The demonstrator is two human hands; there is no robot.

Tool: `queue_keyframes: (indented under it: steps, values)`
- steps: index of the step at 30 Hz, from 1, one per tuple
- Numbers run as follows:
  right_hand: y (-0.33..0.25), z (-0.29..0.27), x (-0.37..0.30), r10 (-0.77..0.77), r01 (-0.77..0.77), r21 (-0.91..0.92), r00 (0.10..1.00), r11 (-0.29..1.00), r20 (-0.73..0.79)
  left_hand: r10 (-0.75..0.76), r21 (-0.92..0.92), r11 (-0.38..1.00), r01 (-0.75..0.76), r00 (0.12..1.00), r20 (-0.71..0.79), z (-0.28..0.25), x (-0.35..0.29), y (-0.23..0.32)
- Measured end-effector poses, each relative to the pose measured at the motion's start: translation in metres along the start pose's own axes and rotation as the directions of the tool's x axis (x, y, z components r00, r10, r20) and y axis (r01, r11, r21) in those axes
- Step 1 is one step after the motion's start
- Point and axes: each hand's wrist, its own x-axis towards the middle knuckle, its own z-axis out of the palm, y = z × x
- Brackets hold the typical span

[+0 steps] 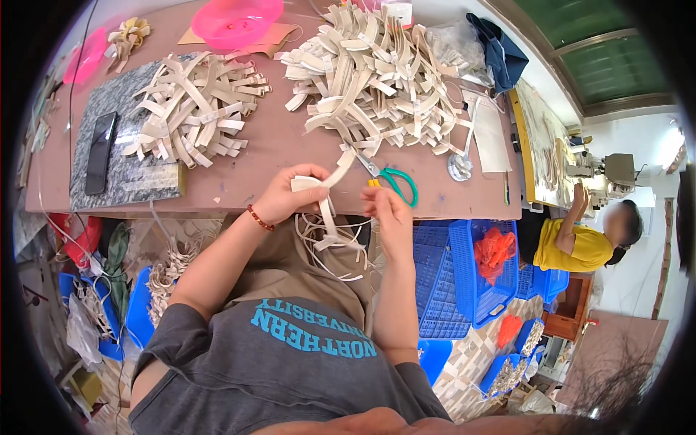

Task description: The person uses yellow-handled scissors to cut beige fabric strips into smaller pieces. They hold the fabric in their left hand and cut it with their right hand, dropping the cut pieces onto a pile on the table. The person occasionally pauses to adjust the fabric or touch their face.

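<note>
We are holding a cream strip [327, 212] in our left hand [301, 194] and curling our right hand [389, 209] near green-handled scissors [385, 174]; beyond both hands, a big strip heap [377, 90] is lying on the brown surface [279, 148].

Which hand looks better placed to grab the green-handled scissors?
Probably the right hand: it is close to the green-handled scissors, while the left hand is farther away and holds a pale strip.
</note>
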Motion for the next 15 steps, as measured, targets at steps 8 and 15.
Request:
queue_keyframes:
  steps: [8, 15]
  values:
    - [0.026, 0.019, 0.023, 0.076, -0.092, 0.390, 0.995, 0.916, 0.057, 0.075, 0.261, 0.960, -0.099, 0.992, 0.102, 0.004, 0.001, -0.002]
    - [0.007, 0.025, 0.006, 0.005, -0.101, 0.575, 0.986, 0.812, 0.166, 0.316, 0.471, 0.837, -0.278, 0.949, -0.001, 0.012, -0.001, -0.010]
